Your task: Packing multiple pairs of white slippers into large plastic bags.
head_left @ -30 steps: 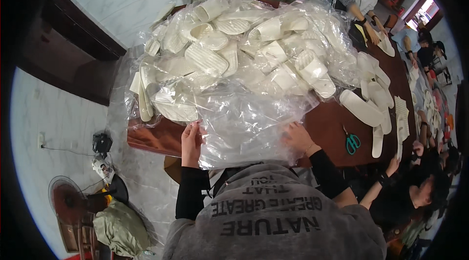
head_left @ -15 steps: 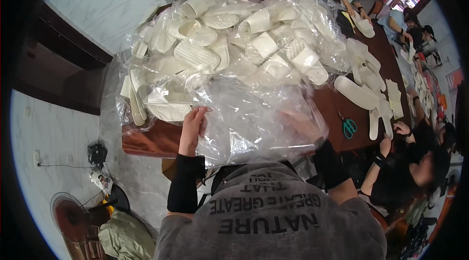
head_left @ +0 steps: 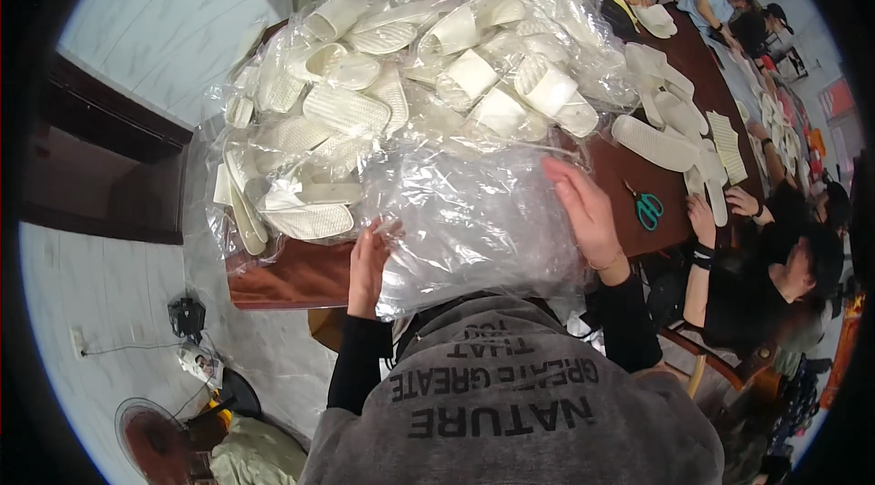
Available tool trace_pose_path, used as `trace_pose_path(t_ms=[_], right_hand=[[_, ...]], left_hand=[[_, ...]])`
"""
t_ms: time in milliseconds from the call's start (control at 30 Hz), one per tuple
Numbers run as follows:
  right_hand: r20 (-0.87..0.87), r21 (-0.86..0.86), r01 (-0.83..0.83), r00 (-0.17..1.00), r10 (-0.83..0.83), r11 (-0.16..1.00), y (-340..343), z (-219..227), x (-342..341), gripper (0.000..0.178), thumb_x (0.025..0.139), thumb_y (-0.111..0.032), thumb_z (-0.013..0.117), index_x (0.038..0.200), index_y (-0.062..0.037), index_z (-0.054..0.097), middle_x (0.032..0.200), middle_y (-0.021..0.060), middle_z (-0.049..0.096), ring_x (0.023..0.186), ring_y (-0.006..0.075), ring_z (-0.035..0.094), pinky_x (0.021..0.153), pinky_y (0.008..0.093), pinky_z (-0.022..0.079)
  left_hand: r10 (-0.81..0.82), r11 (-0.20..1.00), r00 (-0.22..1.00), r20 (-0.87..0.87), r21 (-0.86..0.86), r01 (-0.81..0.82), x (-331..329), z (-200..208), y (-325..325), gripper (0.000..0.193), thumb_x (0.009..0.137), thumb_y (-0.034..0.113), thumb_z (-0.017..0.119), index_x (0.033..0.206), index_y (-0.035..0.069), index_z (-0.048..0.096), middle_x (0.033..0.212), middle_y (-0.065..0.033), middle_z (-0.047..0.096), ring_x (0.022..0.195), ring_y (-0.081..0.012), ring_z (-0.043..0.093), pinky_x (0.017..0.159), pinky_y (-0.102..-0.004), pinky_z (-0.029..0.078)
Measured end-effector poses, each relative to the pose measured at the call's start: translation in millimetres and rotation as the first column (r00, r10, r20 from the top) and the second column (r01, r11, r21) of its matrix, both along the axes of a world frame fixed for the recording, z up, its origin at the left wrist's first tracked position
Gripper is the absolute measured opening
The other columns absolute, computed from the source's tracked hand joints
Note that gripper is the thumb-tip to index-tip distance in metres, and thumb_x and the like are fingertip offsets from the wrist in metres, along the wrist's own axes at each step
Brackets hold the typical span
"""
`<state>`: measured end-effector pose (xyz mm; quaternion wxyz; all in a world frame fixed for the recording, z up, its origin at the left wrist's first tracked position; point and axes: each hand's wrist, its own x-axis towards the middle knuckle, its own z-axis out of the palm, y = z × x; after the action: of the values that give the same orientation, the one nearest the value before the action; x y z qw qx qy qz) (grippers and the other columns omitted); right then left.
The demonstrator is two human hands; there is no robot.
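Note:
A clear plastic bag (head_left: 474,230) lies spread over the front of the table before me, crinkled and glossy. At its left edge my left hand (head_left: 368,264) is closed, the fingertips pinching the film. My right hand (head_left: 588,211) is open against the bag's right side, fingers stretched out together and pointing away from me. Just beyond the bag, a big heap of cream-white slippers (head_left: 346,108) sits in and under loose transparent plastic.
Teal-handled scissors (head_left: 648,211) lie on the brown table (head_left: 287,275), right of my right hand. More white slippers (head_left: 653,142) lie farther right, where a co-worker's hand (head_left: 702,219) touches one. Other people work along the table. A fan (head_left: 150,439) stands at lower left.
My right hand has come out from behind the plastic film and now rests at the bag's right side. The left hand has shifted slightly down and right, still at the bag's left edge.

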<state>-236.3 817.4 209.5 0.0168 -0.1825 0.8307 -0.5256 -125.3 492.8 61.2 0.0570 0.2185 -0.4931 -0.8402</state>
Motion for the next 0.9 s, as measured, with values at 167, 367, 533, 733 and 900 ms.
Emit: trace_pose_path(t_ms=[167, 367, 533, 733, 900], right_hand=[[-0.138, 0.128, 0.084, 0.988, -0.066, 0.988, 16.9, -53.1, -1.9, 0.042, 0.095, -0.025, 0.056, 0.132, -0.0065, 0.052, 0.132, 0.0175, 0.053, 0.122, 0.0335, 0.049, 0.104, 0.0379, 0.038], [-0.18, 0.492, -0.179, 0.937, 0.301, 0.852, -27.9, -99.8, 0.4, 0.064, 0.091, -0.04, 0.059, 0.147, -0.0214, 0.036, 0.152, 0.0162, 0.03, 0.137, 0.0405, 0.031, 0.109, 0.0538, 0.028], [-0.187, 0.69, -0.159, 0.904, 0.386, 0.706, -35.9, -155.2, -17.6, 0.068, 0.088, -0.044, 0.06, 0.149, -0.0284, 0.033, 0.156, 0.0135, 0.022, 0.142, 0.0385, 0.023, 0.108, 0.0652, 0.023], [-0.193, 0.723, -0.135, 0.902, 0.386, 0.677, -29.1, -160.0, -18.1, 0.068, 0.088, -0.042, 0.061, 0.148, -0.0301, 0.033, 0.155, 0.0126, 0.024, 0.143, 0.038, 0.022, 0.108, 0.0673, 0.023], [-0.201, 0.724, -0.154, 0.885, 0.419, 0.673, -31.2, -163.5, -26.9, 0.067, 0.088, -0.041, 0.061, 0.148, -0.0285, 0.034, 0.153, 0.0104, 0.028, 0.14, 0.035, 0.028, 0.108, 0.0662, 0.022]], left_hand=[[0.018, 0.948, 0.995, 0.1, -0.317, 0.014, 14.5, -7.7, 8.9, 0.029, 0.104, 0.026, 0.041, 0.095, 0.004, 0.058, 0.062, -0.0016, 0.056, 0.047, -0.0086, 0.054, 0.043, -0.0218, 0.044], [0.26, 0.793, 0.966, -0.002, -0.57, -0.214, 44.4, -30.7, 9.4, 0.021, 0.102, 0.019, 0.048, 0.097, 0.002, 0.059, 0.063, -0.0047, 0.055, 0.051, -0.0114, 0.055, 0.045, -0.0279, 0.04], [0.424, 0.257, 0.901, -0.09, -0.942, -0.215, 50.9, -38.3, -3.2, 0.012, 0.096, 0.01, 0.053, 0.099, 0.001, 0.06, 0.072, -0.0113, 0.063, 0.061, -0.0281, 0.061, 0.059, -0.037, 0.048], [-0.056, -0.142, 0.992, -0.112, -0.983, -0.119, 16.6, 46.3, 24.2, 0.039, 0.086, 0.007, 0.063, 0.125, 0.013, 0.059, 0.142, -0.0112, 0.046, 0.135, -0.0359, 0.037, 0.108, -0.0491, 0.03], [-0.125, -0.36, 0.967, 0.223, -0.918, 0.165, -9.3, -27.4, 14.2, 0.067, 0.093, 0.051, 0.05, 0.15, 0.024, 0.031, 0.158, -0.0094, 0.022, 0.145, -0.0384, 0.015, 0.111, -0.0668, 0.008]])
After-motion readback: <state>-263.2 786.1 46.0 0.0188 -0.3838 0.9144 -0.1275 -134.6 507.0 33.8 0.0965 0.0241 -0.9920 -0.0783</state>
